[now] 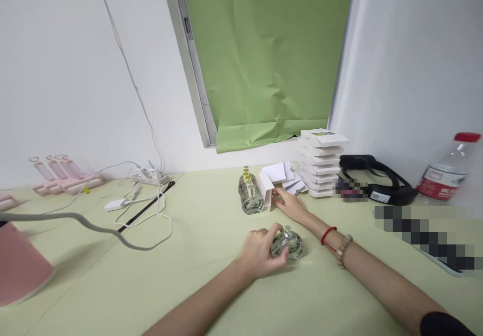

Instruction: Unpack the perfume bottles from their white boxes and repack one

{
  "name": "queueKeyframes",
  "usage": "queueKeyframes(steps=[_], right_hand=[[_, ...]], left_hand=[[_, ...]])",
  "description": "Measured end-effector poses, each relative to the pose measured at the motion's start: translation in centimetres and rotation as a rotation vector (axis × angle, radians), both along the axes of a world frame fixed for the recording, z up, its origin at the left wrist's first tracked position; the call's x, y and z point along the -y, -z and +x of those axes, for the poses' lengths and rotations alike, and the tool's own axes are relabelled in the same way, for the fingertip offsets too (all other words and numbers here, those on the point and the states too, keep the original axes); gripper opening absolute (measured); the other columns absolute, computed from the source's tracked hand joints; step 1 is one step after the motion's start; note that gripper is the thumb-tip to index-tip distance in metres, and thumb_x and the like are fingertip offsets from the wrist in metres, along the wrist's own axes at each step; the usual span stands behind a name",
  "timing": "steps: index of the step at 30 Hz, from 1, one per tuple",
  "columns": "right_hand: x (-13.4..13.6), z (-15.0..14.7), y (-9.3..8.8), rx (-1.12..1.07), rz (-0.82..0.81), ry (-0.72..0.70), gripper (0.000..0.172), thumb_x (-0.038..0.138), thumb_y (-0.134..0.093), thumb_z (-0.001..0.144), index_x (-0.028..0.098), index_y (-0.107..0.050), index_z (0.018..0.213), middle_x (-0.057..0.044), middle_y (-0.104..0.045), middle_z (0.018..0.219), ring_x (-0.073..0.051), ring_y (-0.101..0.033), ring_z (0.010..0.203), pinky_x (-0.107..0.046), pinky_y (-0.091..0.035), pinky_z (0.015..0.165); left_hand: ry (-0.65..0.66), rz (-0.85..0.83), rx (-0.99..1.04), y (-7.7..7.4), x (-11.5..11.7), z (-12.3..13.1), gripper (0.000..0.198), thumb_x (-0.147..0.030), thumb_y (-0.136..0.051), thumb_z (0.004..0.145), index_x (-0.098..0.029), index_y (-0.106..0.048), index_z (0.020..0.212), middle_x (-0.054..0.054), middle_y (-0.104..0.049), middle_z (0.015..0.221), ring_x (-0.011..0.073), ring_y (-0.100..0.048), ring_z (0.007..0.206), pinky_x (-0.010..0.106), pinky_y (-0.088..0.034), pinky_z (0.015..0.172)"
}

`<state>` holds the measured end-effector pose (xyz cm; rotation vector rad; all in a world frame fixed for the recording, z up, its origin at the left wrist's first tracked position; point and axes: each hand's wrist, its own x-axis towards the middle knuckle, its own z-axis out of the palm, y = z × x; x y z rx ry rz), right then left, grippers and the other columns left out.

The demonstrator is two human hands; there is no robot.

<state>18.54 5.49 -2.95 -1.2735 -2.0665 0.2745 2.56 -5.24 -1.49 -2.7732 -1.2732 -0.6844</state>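
Note:
My left hand (260, 254) has its thumb and fingers around a clear glass perfume bottle (295, 247) with green showing in it and a silvery neck. The bottle is low over or on the table; I cannot tell which. Farther forward, my right hand (290, 205) holds the edge of a small white box (266, 189) between its fingers. That box stands right beside a row of similar glass bottles (252, 204) with yellowish and silvery tops. Behind the right hand lie several loose white cards or flat box pieces (277, 172).
A stack of white boxes (320, 165) stands against the wall. To its right are a black headset (392, 195), a water bottle with red cap (441, 180) and a blurred-out phone-like thing (426, 240). White cables (160, 215), pink items (64, 182) and a pink object (22, 265) occupy the left.

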Motion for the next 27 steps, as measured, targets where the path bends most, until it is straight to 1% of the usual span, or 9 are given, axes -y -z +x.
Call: queueKeyframes(steps=[5, 9, 11, 13, 15, 18, 21, 23, 27], right_hand=[[0.0, -0.1, 0.2, -0.045, -0.027, 0.082, 0.029, 0.031, -0.050, 0.076, 0.024, -0.049, 0.104, 0.000, -0.063, 0.094, -0.014, -0.055, 0.064, -0.025, -0.034, 0.056], [0.2, -0.2, 0.2, -0.108, -0.046, 0.119, 0.027, 0.032, -0.047, 0.076, 0.024, -0.049, 0.102, 0.002, -0.064, 0.083, -0.012, -0.051, 0.055, -0.025, -0.032, 0.055], [0.4, -0.2, 0.0, -0.194, -0.031, 0.122, 0.026, 0.033, -0.042, 0.079, 0.023, -0.049, 0.101, 0.002, -0.063, 0.081, -0.011, -0.049, 0.050, -0.025, -0.033, 0.055], [0.6, -0.1, -0.2, -0.305, 0.002, 0.111, 0.026, 0.035, -0.037, 0.082, 0.022, -0.048, 0.101, 0.001, -0.061, 0.080, -0.009, -0.046, 0.047, -0.025, -0.034, 0.056], [0.8, -0.1, -0.4, -0.418, 0.038, 0.094, 0.027, 0.037, -0.033, 0.084, 0.021, -0.047, 0.100, 0.001, -0.058, 0.078, -0.009, -0.045, 0.047, -0.024, -0.034, 0.055], [1.3, -0.1, -0.5, -0.545, 0.062, 0.087, 0.030, 0.039, -0.027, 0.086, 0.021, -0.047, 0.099, 0.001, -0.054, 0.074, -0.010, -0.044, 0.050, -0.024, -0.034, 0.053], [2.2, -0.5, -0.4, -0.584, 0.072, 0.089, 0.032, 0.040, -0.025, 0.087, 0.022, -0.047, 0.100, 0.001, -0.052, 0.069, -0.012, -0.045, 0.052, -0.024, -0.036, 0.055], [3.0, -0.8, -0.5, -0.601, 0.100, 0.065, 0.031, 0.039, -0.028, 0.087, 0.022, -0.048, 0.102, 0.000, -0.054, 0.071, -0.012, -0.047, 0.055, -0.024, -0.038, 0.057], [4.2, -1.4, -0.8, -0.668, 0.212, 0.004, 0.029, 0.035, -0.033, 0.087, 0.023, -0.052, 0.106, -0.003, -0.061, 0.088, -0.013, -0.053, 0.062, -0.027, -0.042, 0.067]], left_hand=[[-0.183, -0.083, 0.031, -0.4, -0.2, 0.2, 0.017, -0.031, -0.048, 0.068, -0.020, -0.049, 0.080, -0.002, -0.051, 0.056, 0.0137, -0.050, 0.052, 0.022, -0.033, 0.049], [-0.257, -0.070, 0.152, -0.5, -0.5, 0.3, 0.005, -0.022, -0.049, 0.064, -0.020, -0.048, 0.068, 0.000, -0.048, 0.056, 0.0167, -0.051, 0.068, 0.022, -0.037, 0.052], [-0.295, -0.071, 0.206, -0.4, -0.6, 0.3, 0.003, -0.020, -0.048, 0.066, -0.020, -0.049, 0.069, 0.000, -0.048, 0.057, 0.0179, -0.050, 0.074, 0.023, -0.038, 0.054], [-0.322, -0.060, 0.254, -0.2, -0.8, 0.2, 0.007, -0.021, -0.048, 0.068, -0.020, -0.051, 0.074, 0.001, -0.052, 0.064, 0.0185, -0.050, 0.079, 0.026, -0.041, 0.060], [-0.327, -0.048, 0.296, 0.0, -1.1, 0.1, 0.012, -0.023, -0.049, 0.070, -0.019, -0.052, 0.081, 0.003, -0.054, 0.079, 0.0192, -0.049, 0.086, 0.031, -0.043, 0.070], [-0.296, -0.061, 0.360, 0.1, -1.3, -0.1, 0.019, -0.024, -0.049, 0.072, -0.019, -0.050, 0.091, 0.004, -0.052, 0.096, 0.0194, -0.047, 0.094, 0.035, -0.042, 0.080], [-0.235, -0.102, 0.402, 0.1, -1.5, -0.2, 0.022, -0.025, -0.049, 0.075, -0.019, -0.048, 0.096, 0.004, -0.052, 0.099, 0.0185, -0.046, 0.098, 0.035, -0.040, 0.086], [-0.203, -0.134, 0.409, 0.1, -1.5, -0.2, 0.024, -0.026, -0.048, 0.076, -0.019, -0.047, 0.099, 0.004, -0.052, 0.099, 0.0182, -0.047, 0.097, 0.035, -0.040, 0.086], [-0.170, -0.136, 0.396, 0.1, -1.4, -0.2, 0.026, -0.025, -0.046, 0.077, -0.019, -0.044, 0.102, 0.005, -0.052, 0.101, 0.0183, -0.047, 0.097, 0.036, -0.040, 0.085]])
